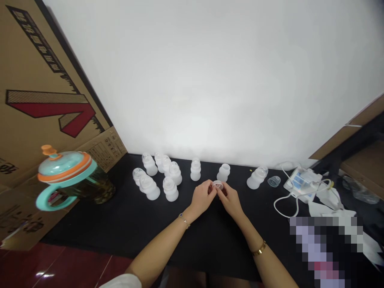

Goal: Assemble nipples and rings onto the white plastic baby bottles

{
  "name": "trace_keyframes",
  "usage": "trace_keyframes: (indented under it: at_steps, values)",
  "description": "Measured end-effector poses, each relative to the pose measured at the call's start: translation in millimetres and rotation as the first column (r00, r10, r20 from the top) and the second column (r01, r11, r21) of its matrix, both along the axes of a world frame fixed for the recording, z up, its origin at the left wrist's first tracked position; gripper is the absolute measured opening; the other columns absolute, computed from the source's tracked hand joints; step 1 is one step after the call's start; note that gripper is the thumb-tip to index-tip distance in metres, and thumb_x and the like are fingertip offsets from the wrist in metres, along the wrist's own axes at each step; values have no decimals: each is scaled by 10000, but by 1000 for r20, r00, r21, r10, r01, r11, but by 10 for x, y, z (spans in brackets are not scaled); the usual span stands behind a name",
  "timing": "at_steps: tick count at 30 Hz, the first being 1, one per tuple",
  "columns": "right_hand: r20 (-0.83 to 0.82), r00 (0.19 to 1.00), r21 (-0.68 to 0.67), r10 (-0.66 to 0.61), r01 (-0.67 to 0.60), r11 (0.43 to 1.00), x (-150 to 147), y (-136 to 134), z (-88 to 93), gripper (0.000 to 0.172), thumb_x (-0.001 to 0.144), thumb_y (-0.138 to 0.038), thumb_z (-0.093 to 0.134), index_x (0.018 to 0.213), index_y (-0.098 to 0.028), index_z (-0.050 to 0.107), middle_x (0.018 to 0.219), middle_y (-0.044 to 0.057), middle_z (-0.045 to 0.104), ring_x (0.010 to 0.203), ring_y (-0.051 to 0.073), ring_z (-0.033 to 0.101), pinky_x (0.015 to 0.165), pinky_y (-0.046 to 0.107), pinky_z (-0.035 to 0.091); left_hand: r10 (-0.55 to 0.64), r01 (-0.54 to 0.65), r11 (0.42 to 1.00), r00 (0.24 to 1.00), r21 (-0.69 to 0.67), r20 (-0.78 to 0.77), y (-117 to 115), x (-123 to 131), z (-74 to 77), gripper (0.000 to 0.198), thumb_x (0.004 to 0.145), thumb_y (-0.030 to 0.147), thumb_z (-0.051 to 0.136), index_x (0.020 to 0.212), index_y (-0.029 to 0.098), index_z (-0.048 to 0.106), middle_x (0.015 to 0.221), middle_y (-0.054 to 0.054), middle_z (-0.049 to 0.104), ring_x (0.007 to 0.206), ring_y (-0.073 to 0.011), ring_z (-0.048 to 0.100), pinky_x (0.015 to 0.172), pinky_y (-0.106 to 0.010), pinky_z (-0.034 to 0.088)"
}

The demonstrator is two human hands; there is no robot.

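Between the fingertips of my left hand (204, 197) and my right hand (230, 200) is a small white bottle collar (217, 184), pinched from both sides. Whether a teat sits inside it I cannot tell. Just beyond it stands an open-topped white baby bottle (223, 173). A capped baby bottle (195, 170) stands upright to its left. On the right, another baby bottle (257, 178) leans toward a clear dome cap (274, 181) lying on the table.
Several capped baby bottles (171, 189) cluster on the left of the black table (192, 244). A large teal-and-orange lidded jug (87, 180) stands at far left, before a cardboard box (45, 100). A white cable (280, 212) and packets (303, 184) lie on the right. A white wall (192, 80) rises behind.
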State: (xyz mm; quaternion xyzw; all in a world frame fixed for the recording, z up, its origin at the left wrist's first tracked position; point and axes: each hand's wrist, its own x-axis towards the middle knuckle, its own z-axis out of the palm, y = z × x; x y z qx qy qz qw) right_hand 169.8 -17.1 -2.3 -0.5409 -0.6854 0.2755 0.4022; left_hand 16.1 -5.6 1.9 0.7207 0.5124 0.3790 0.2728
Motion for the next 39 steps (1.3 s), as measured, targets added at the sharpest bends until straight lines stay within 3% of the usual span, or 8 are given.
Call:
trace_keyframes:
  at_steps: [8, 14, 39]
  values:
    - [34, 999, 10, -9, 8, 1000, -2, 4, 2, 360, 966, -489, 470, 989, -194, 674, 758, 28, 672, 642, 177, 581, 609, 259, 434, 0, 0, 1000, 1000, 8, 4, 16, -2, -20, 236, 934, 346, 475, 763, 199, 544, 688, 29, 551, 635, -127, 498, 622, -257, 332]
    - [67, 998, 44, -22, 19, 999, -5, 5, 1, 336, 966, -469, 473, 885, -199, 656, 700, 7, 639, 605, 164, 552, 575, 251, 399, -1, 1, 1000, 1000, 5, -5, 12, -5, -4, 252, 936, 359, 474, 754, 198, 542, 681, 27, 549, 626, -129, 489, 614, -261, 317]
    - [103, 994, 42, -27, 23, 999, -3, 18, -39, 310, 965, -436, 483, 947, -198, 682, 740, 25, 674, 633, 178, 579, 617, 263, 416, 11, -11, 1000, 998, 1, -56, 8, -11, 2, 273, 958, 325, 449, 726, 198, 518, 688, 16, 554, 633, -135, 481, 615, -260, 300]
